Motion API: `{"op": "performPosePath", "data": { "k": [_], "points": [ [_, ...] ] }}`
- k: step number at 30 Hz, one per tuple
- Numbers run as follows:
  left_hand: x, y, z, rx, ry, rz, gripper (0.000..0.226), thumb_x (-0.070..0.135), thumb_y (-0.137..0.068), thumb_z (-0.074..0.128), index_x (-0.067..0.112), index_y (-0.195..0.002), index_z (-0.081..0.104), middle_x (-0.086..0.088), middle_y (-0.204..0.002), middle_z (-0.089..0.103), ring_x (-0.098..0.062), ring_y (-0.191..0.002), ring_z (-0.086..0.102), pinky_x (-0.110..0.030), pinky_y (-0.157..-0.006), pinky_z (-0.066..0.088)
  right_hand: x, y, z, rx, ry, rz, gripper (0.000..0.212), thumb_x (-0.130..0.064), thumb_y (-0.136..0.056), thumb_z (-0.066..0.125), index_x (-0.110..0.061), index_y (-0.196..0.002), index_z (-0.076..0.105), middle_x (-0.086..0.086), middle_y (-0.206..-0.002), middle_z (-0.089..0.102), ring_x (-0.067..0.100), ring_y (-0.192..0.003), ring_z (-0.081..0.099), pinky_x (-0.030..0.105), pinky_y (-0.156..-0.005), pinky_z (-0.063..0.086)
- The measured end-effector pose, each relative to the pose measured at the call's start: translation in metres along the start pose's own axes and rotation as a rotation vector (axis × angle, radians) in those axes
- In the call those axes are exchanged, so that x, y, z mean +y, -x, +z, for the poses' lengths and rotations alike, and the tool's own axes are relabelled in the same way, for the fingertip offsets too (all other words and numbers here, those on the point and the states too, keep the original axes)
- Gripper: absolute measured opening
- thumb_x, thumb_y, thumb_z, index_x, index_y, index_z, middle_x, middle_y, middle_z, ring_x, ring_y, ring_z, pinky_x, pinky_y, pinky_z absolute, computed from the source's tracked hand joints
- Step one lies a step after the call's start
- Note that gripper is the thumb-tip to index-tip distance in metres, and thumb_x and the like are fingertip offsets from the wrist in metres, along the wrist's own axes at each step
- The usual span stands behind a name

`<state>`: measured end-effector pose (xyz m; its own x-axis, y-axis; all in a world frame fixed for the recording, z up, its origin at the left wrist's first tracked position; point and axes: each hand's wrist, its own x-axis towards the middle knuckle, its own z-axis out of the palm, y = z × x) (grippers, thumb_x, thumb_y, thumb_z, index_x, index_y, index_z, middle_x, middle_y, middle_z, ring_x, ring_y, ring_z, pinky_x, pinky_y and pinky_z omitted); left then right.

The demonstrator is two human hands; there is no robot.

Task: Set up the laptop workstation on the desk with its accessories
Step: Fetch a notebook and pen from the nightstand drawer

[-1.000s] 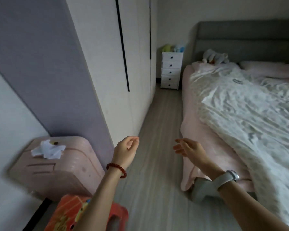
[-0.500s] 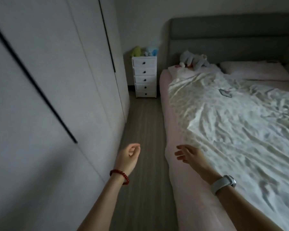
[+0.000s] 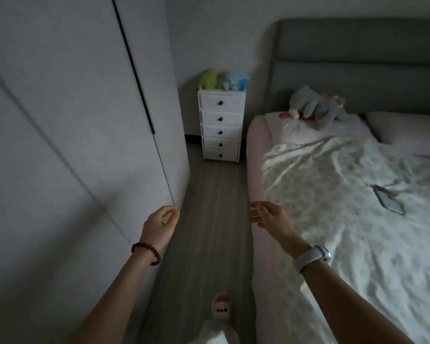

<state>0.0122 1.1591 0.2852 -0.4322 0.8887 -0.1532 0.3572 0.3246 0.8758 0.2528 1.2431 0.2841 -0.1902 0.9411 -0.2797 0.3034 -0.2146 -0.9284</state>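
No laptop, desk or accessory shows in this dim bedroom. My left hand (image 3: pixel 160 225), with a red bead bracelet on its wrist, hangs loosely curled over the floor strip beside the wardrobe and holds nothing. My right hand (image 3: pixel 271 218), with a white watch on its wrist, reaches forward at the edge of the bed with fingers apart and empty. A flat dark device like a phone or tablet (image 3: pixel 390 203) lies on the quilt to the right of that hand.
A white wardrobe (image 3: pixel 72 145) lines the left side. The bed (image 3: pixel 256 145) with a pale quilt fills the right. A narrow wood floor aisle (image 3: pixel 214 207) leads to a white drawer unit (image 3: pixel 221 125) topped with plush toys. My slippered foot (image 3: pixel 221 306) shows below.
The view has advanced along the aisle: the pink suitcase and red stool are gone behind, and the drawer unit and headboard are nearer. Both hands stay raised and empty.
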Motion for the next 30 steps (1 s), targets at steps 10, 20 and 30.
{"op": "performPosePath", "data": {
  "k": [10, 20, 30],
  "points": [
    [0.134, -0.306, 0.109, -0.142, -0.134, 0.112, 0.021, 0.021, -0.093, 0.049, 0.014, -0.108, 0.062, -0.003, -0.109, 0.063, -0.008, -0.092, 0.053, -0.016, -0.076, 0.038, -0.078, -0.275, -0.081, 0.109, 0.01, 0.039, 0.028, -0.004, -0.097, 0.037, 0.009, -0.114, 0.056, 0.032, -0.107, 0.063, 0.019, -0.068, 0.057, 0.008, -0.053, 0.044],
    [0.185, -0.517, 0.184, -0.099, -0.146, 0.039, 0.021, 0.019, -0.094, 0.048, 0.012, -0.11, 0.061, -0.007, -0.111, 0.064, -0.008, -0.091, 0.052, -0.018, -0.076, 0.036, -0.122, -0.528, -0.111, 0.07, 0.06, 0.044, 0.028, -0.01, -0.096, 0.039, -0.002, -0.113, 0.06, 0.023, -0.101, 0.068, 0.033, -0.092, 0.064, 0.04, -0.084, 0.05],
    [0.172, -0.763, 0.186, -0.077, -0.125, -0.022, 0.029, 0.012, -0.092, 0.051, 0.006, -0.12, 0.053, -0.016, -0.122, 0.057, -0.026, -0.111, 0.054, -0.036, -0.094, 0.045, -0.152, -0.785, -0.051, 0.097, 0.008, 0.096, 0.019, -0.013, -0.095, 0.043, -0.011, -0.106, 0.059, 0.009, -0.092, 0.069, 0.018, -0.084, 0.062, 0.027, -0.072, 0.048]
  ]
}}
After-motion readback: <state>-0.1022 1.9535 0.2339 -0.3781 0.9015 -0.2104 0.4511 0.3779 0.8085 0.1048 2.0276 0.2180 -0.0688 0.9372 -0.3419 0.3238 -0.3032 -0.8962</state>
